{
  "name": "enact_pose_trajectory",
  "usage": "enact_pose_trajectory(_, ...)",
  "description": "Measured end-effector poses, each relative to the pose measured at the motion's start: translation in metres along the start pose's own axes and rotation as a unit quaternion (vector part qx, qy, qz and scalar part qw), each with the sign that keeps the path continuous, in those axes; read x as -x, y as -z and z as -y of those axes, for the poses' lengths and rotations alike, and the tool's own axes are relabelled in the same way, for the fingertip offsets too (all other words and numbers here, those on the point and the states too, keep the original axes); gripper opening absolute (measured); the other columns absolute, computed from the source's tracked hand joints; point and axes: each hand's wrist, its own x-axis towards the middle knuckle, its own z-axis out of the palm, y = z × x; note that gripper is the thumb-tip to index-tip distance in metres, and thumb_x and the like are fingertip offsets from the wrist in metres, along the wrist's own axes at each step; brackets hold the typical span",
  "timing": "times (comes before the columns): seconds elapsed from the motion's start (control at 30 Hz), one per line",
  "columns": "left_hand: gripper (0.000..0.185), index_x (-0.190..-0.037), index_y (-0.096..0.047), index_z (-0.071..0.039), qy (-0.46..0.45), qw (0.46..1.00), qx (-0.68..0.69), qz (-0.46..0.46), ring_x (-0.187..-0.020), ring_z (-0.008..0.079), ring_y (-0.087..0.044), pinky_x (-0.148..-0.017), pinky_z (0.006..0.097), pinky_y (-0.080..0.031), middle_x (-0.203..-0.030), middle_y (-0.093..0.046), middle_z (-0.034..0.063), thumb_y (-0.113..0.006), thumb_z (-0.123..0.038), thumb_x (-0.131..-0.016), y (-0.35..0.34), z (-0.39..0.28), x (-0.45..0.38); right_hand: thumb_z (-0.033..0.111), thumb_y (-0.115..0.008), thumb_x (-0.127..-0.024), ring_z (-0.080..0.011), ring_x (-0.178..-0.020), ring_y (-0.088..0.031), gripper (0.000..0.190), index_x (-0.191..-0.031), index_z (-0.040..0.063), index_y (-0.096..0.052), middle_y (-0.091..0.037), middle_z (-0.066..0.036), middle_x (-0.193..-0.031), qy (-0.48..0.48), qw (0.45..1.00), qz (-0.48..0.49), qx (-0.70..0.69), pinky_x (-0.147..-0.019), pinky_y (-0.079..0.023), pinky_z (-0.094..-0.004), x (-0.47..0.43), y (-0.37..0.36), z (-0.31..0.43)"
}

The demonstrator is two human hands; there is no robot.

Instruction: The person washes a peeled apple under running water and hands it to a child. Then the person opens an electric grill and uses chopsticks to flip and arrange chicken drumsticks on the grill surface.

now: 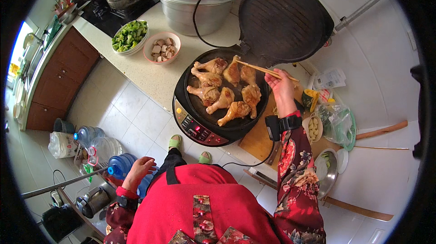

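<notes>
My right hand (282,86) grips a pair of wooden chopsticks (258,68). Their tips meet the bone end of a chicken drumstick (232,73) near the back of the electric griddle pan (208,118). Several more drumsticks lie in this round black pan, such as a browned drumstick (233,112) at the front. The pan's ridged lid (284,19) is swung up on its hinge. A lit control panel (197,129) faces me. Low at my left side, my left hand (140,170) hangs with loosely bent fingers and holds nothing.
Broccoli in a bowl (130,37) and a bowl of cubed pieces (162,49) sit left of the pan. Behind is a large aluminium pot (199,9). On the right are a cutting board (258,135), peeled garlic (313,129), a steel basin (327,173) and a cut squash (309,99).
</notes>
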Motion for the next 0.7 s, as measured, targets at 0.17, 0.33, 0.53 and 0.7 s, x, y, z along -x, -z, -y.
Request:
enact_pose_trajectory(0.17,0.036,-0.113,-0.052,0.002,0.0,1.0,0.017,-0.004,-0.085,0.0206,-0.06,-0.071,0.0313,-0.048,-0.1,-0.062,0.0125,-0.047,-0.028,-0.093,0.0,0.01,0.0,0.015,-0.044,-0.093,-0.0268,-0.078,-0.063,0.017,-0.098,-0.001,-0.05,-0.058,-0.017,-0.089,-0.029,1.0,0.01,-0.007,-0.072,-0.054,-0.0387,-0.007,0.001,0.0)
enact_pose_trajectory(0.33,0.037,-0.114,-0.051,0.002,-0.003,1.0,0.018,-0.005,-0.085,0.0206,-0.06,-0.072,0.0314,-0.048,-0.1,-0.062,0.0126,-0.048,-0.028,-0.093,-0.004,0.005,-0.001,0.013,-0.048,-0.091,-0.0281,-0.077,-0.063,0.017,-0.097,-0.003,-0.05,-0.058,-0.02,-0.09,-0.057,0.998,0.005,-0.034,-0.072,-0.054,-0.0408,-0.017,-0.002,-0.009)
enact_pose_trajectory(0.53,0.038,-0.114,-0.051,0.003,-0.001,1.0,0.013,-0.001,-0.085,0.0206,-0.06,-0.073,0.0312,-0.048,-0.1,-0.062,0.0128,-0.048,-0.029,-0.092,-0.004,0.004,-0.002,0.013,-0.047,-0.091,-0.0311,-0.08,-0.062,0.019,-0.097,-0.005,-0.048,-0.057,-0.022,-0.091,-0.075,0.996,0.002,-0.047,-0.075,-0.054,-0.044,-0.026,-0.003,-0.013)
enact_pose_trajectory(0.7,0.033,-0.113,-0.053,0.001,0.002,1.0,0.022,-0.01,-0.083,0.0187,-0.061,-0.071,0.0287,-0.048,-0.098,-0.063,0.0103,-0.048,-0.025,-0.093,-0.003,0.004,-0.001,0.015,-0.047,-0.092,-0.0314,-0.081,-0.061,0.02,-0.099,-0.004,-0.048,-0.057,-0.022,-0.091,-0.097,0.993,0.014,-0.058,-0.077,-0.053,-0.0442,-0.027,0.002,-0.011)
